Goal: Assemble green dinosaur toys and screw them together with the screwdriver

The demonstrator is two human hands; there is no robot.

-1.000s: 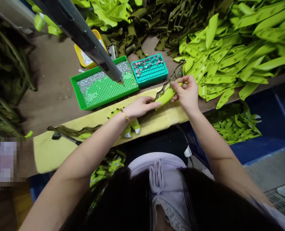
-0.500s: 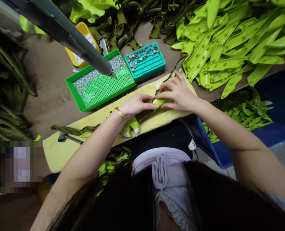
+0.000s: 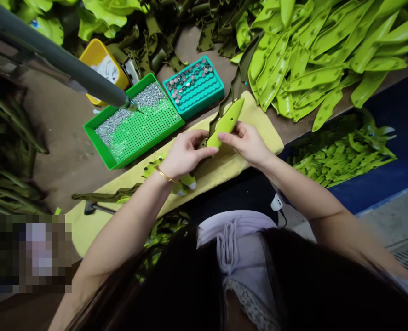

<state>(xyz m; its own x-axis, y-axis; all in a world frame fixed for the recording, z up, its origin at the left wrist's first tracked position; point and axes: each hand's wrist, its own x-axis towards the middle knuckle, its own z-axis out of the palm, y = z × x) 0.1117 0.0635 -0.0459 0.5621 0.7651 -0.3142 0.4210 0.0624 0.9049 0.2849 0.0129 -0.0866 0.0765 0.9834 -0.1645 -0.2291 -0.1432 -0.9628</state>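
Note:
Over the yellow cloth pad (image 3: 264, 133), both hands hold a lime-green pointed plastic part (image 3: 232, 116) against a long dark-olive plastic piece (image 3: 247, 62). My left hand (image 3: 185, 154) pinches the lower end between thumb and fingers. My right hand (image 3: 248, 143) grips the right side, thumb on the green face, with its other fingers partly hidden behind. The green part lies tilted, its tip up and to the right. Near my left wrist a green toy piece with white tips (image 3: 187, 184) rests on the pad. Farther left lie a hammer (image 3: 90, 208) and another dark-olive piece (image 3: 107, 196).
A grey screwdriver-like tool (image 3: 100, 85) hangs over a green tray (image 3: 98, 155) of small screws. Beside it stands a teal box (image 3: 204, 87) holding small metal discs. Green parts (image 3: 314, 73) are heaped at back right; a blue crate (image 3: 362, 197) holds more below the table edge.
The green part has been turned up, so its long face and tip now show. My right hand has shifted down to its side. The camera view has moved slightly.

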